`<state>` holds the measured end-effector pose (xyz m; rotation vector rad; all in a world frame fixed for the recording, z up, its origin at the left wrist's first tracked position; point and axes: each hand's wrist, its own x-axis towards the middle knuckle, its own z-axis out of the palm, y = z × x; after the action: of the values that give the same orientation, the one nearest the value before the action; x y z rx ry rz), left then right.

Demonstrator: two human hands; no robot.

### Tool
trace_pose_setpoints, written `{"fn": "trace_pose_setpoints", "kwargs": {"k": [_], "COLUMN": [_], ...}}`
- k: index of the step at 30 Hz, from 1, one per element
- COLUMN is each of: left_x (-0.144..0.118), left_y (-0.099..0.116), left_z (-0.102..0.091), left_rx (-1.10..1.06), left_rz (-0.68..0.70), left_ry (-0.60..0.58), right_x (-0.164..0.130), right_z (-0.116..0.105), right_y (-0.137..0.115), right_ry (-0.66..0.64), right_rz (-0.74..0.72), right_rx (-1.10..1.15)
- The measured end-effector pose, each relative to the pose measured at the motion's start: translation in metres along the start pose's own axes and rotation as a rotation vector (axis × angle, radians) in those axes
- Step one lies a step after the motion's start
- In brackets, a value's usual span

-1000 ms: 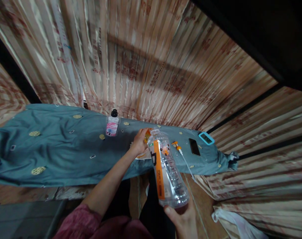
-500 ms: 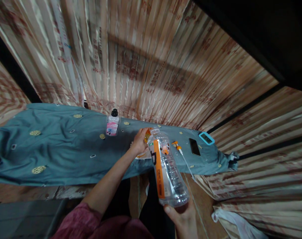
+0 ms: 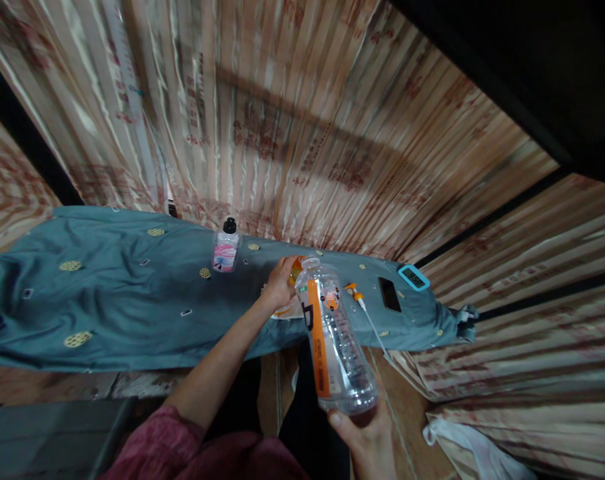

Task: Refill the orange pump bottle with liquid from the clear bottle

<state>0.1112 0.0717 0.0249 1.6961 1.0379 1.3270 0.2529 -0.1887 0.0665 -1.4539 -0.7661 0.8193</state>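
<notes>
Above the teal patterned cloth (image 3: 132, 300), a tilted bottle held at its far end

In the head view, we find the orange-labelled clear plastic bottle (image 3: 318, 340) raised and slanting, with its neck just beside the small amber container (image 3: 296, 272). Whether the two openings touch, we cannot tell, because fingers cover part of the container. We judge the weak point to be the support: the bottle is carried only at its base, so a small turn of the wrist could swing the neck away. Then any liquid, which we cannot make out, could fall upon the cloth. A lower swing toward the right could also knock the orange-headed pump (image 3: 355, 293), whose tube passes over the cloth's front edge.

As for pose, our left arm extends forward from the lower left, and the left hand (image 3: 280, 285) curls around the amber container. Our right hand (image 3: 367, 437) enters from the bottom edge and grasps the bottle's base, its thumb on the near side, the other fingers mostly hidden.
</notes>
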Motion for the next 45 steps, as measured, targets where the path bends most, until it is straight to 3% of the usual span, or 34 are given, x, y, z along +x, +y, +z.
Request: {"fn": "trace_pose_setpoints", "kwargs": {"k": [24, 34, 45], "left_x": [0.001, 0.0, 0.0], "left_y": [-0.003, 0.002, 0.001], "left_z": [0.002, 0.0, -0.001], "left_rx": [0.065, 0.089, 0.062], "left_rz": [0.023, 0.025, 0.039], "left_ry": [0.014, 0.01, 0.004], "right_x": [-0.004, -0.002, -0.001], "right_z": [0.01, 0.005, 0.004], "right_y": [-0.02, -0.014, -0.005], "right_ry": [0.048, 0.059, 0.031], "right_rz": [0.041, -0.024, -0.007], "right_rx": [-0.032, -0.126, -0.017]}}
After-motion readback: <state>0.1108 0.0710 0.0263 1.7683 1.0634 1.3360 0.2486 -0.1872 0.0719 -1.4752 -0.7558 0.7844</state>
